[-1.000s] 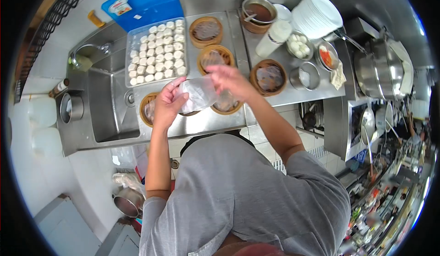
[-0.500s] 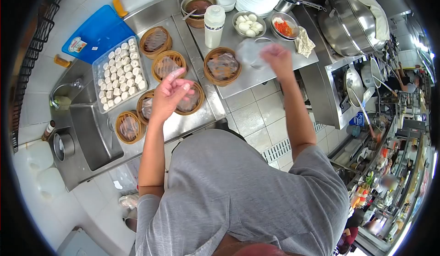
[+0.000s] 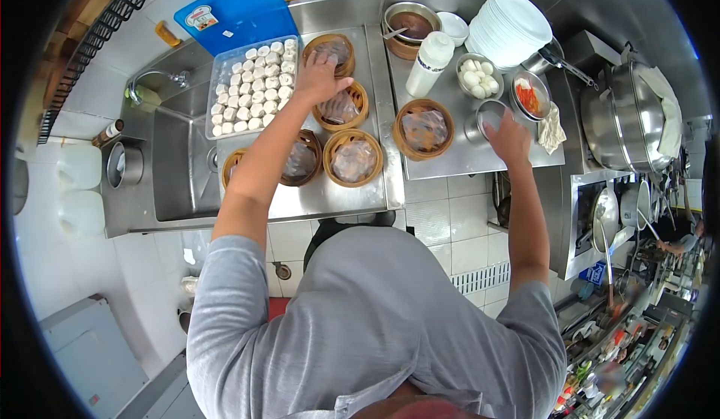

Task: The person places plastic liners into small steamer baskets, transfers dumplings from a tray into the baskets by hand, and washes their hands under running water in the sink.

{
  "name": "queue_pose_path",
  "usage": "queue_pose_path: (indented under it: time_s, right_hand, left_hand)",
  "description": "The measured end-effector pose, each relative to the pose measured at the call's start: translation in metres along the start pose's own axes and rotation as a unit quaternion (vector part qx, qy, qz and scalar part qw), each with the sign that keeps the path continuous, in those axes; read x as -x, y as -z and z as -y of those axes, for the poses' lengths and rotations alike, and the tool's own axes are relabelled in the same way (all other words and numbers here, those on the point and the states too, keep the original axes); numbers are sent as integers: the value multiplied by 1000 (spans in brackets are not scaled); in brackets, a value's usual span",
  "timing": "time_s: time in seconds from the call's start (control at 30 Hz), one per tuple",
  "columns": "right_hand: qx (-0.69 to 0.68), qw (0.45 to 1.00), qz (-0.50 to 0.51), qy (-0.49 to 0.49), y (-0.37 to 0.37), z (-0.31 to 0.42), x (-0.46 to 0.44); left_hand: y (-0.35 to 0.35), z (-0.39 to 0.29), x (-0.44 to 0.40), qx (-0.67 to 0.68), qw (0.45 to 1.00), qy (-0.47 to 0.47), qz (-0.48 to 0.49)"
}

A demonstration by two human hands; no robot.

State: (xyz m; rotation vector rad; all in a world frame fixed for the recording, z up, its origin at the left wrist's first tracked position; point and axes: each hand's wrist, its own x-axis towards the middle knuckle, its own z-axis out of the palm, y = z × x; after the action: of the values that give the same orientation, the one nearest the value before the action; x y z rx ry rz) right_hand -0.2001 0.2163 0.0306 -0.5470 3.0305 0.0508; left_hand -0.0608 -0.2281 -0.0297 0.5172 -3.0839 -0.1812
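Observation:
My left hand is open, its fingers over a round bamboo steamer basket with a translucent sheet inside. Whether the fingertips press on the sheet I cannot tell. Just below it is a second steamer basket with similar contents. On the right-hand counter, my right hand reaches into a small metal bowl. Its fingers are drawn together, and what they may hold is hidden. Left of that bowl stands another steamer basket, its filling under a translucent sheet.
A clear tray of small white rolls lies beside a blue lid and the sink. Behind my right hand are a white bottle, a bowl of white balls, stacked plates and a cloth.
My left hand has moved from above the lower baskets to the upper one. My right hand has come down into the small metal bowl. The view has shifted, so the counters appear further right.

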Motion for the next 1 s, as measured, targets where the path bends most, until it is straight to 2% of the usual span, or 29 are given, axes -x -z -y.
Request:
queue_pose_path:
  time_s: [0.03, 0.13, 0.23, 0.33, 0.43, 0.53, 0.57, 0.63, 0.67, 0.7, 0.73, 0.8, 0.83, 0.93, 0.97, 1.0]
  right_hand:
    - [3, 1000, 13, -10, 1, 0, 1]
    - [-7, 993, -88, 83, -10, -14, 10]
    - [-104, 982, -123, 98, -19, -22, 8]
    - [-173, 967, -180, 57, -15, -18, 13]
    - [-191, 949, -241, 71, -11, -10, 22]
    - [-163, 928, -315, 110, -4, 6, 33]
    - [-146, 920, -341, 126, -2, 16, 40]
    - [-246, 930, -257, 95, -1, 43, 60]
    - [-294, 929, -212, 78, -1, 57, 71]
    - [-292, 923, -214, 127, -4, 68, 79]
    - [-318, 920, -188, 131, -6, 82, 89]
    - [-383, 908, -118, 121, -10, 112, 113]
    - [-397, 896, -102, 170, -15, 121, 121]
    - [-430, 882, -8, 191, -39, 146, 146]
    - [-415, 887, 22, 201, -43, 152, 153]
    - [-400, 890, 51, 213, -46, 160, 156]
  left_hand:
    - [-3, 0, -7, -14, 1000, 0, 17]
    - [-12, 2, -18, -46, 998, -3, 43]
    - [-2, 3, -25, -88, 982, 0, 166]
    - [0, 12, -24, -73, 978, -17, 195]
    - [-8, 21, -17, -48, 990, -43, 122]
    - [-22, 33, -18, 7, 995, -96, -32]
    - [-26, 37, -19, 22, 994, -97, -36]
    - [-20, 42, -20, 54, 993, -98, -45]
    - [-18, 42, -22, 67, 995, -74, 0]
    - [-15, 42, -24, 80, 995, -51, 45]
    - [-11, 43, -26, 94, 991, -27, 88]
    - [-5, 47, -26, 96, 994, -21, 44]
    - [-4, 50, -25, 97, 995, -19, 22]
    - [-7, 55, -13, -3, 994, -108, -30]
    - [-8, 54, -14, 33, 994, -97, 38]
    - [-16, 55, -17, 45, 994, -88, 37]
